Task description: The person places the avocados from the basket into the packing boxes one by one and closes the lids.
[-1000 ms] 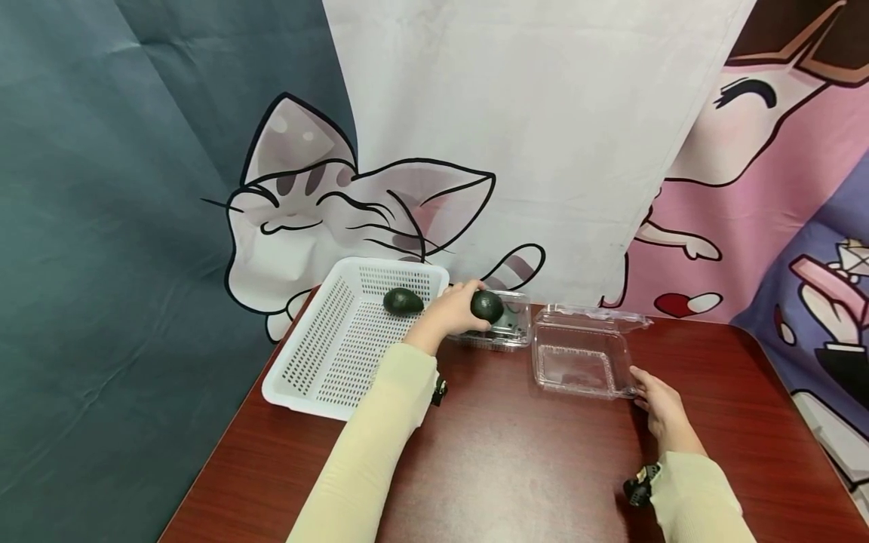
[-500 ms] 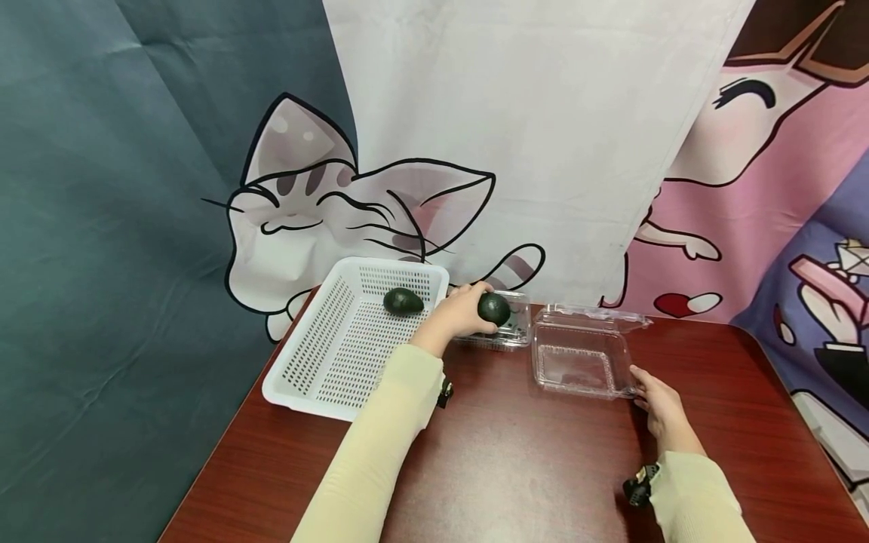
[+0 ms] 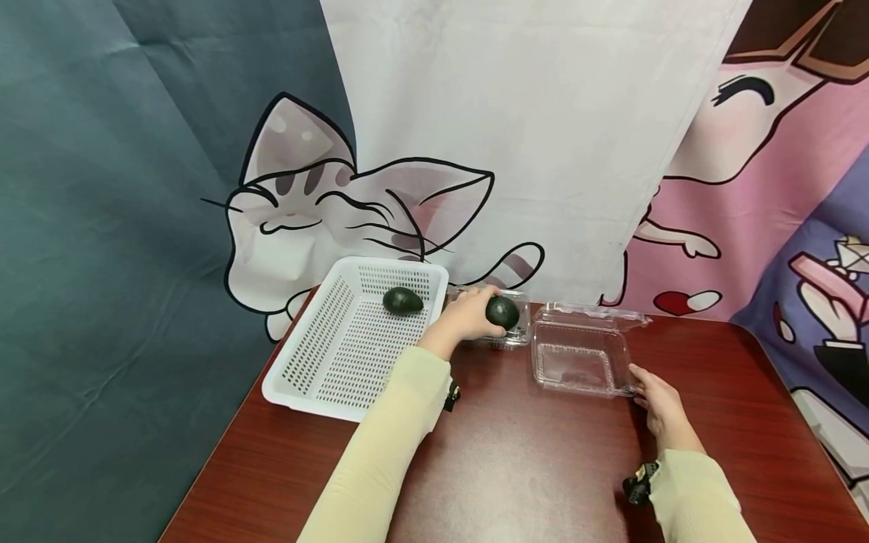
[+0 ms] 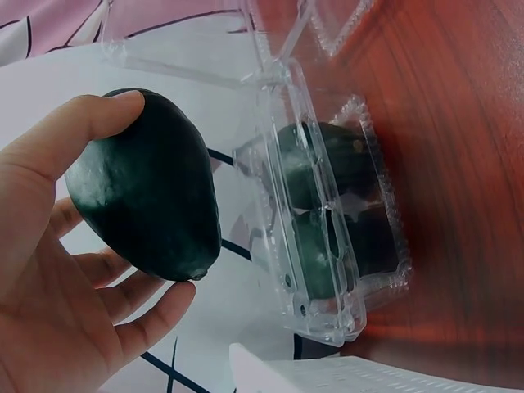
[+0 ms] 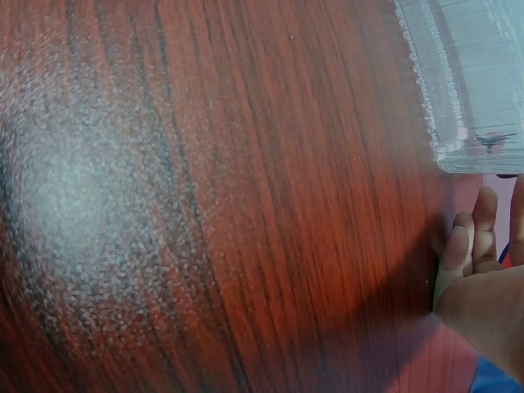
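Observation:
My left hand [image 3: 468, 315] holds a dark green avocado [image 3: 502, 312] in the air, with the thumb on one side and the fingers on the other in the left wrist view. Beyond and below it stands a closed clear plastic clamshell box [image 3: 523, 326]; dark green fruit [image 4: 315, 254] shows through its wall. To the right, a second clear clamshell [image 3: 580, 367] stands with its lid raised and nothing visible inside. My right hand [image 3: 658, 400] is at that box's right front corner, fingers loosely extended; whether they touch it is hard to tell.
A white perforated basket [image 3: 292, 381] stands at the left of the red-brown table [image 3: 516, 467], with one avocado [image 3: 403, 301] at its back right. Behind the table hangs a printed cloth [image 3: 543, 151], close to the basket and boxes.
My left hand has moved a little to the right and slightly nearer with the avocado, over the closed box. The right hand and the open clamshell have stayed in place.

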`<state>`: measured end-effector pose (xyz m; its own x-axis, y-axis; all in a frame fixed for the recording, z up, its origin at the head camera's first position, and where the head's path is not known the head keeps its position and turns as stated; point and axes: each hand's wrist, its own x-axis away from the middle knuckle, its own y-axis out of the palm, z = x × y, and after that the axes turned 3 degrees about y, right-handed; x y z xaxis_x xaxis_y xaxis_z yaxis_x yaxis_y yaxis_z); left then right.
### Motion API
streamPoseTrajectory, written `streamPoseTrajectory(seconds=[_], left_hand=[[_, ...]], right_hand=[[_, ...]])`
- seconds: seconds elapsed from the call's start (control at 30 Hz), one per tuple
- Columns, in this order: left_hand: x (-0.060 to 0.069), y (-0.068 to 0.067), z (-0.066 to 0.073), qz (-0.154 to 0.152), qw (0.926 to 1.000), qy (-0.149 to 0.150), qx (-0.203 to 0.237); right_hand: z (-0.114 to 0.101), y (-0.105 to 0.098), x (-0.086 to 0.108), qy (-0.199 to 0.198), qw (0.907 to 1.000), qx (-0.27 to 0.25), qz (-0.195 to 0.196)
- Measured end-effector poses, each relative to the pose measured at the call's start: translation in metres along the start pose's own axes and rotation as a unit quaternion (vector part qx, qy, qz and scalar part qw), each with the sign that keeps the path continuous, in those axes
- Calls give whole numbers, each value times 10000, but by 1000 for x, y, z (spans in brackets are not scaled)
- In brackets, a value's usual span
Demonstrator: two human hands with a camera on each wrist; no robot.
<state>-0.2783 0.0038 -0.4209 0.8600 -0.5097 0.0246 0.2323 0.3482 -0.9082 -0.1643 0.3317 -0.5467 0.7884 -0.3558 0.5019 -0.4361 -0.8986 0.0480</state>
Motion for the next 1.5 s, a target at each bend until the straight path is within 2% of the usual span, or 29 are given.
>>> streamPoseTrajectory(seconds=[0.47, 1.0, 1.27, 1.5], left_hand=[[-1, 8, 7, -73, 9999, -68, -92], [-1, 13, 16, -247, 9996, 29, 91], [-4, 16, 20, -204, 9997, 94, 14], [-3, 20, 24, -241, 9995, 181, 41]], right_hand=[[0, 0, 0, -35, 10000, 35, -46], [0, 0, -2, -4, 9999, 148, -29], [1, 0, -2, -60, 9999, 124, -7], [1, 0, -2, -83, 9995, 307, -1]])
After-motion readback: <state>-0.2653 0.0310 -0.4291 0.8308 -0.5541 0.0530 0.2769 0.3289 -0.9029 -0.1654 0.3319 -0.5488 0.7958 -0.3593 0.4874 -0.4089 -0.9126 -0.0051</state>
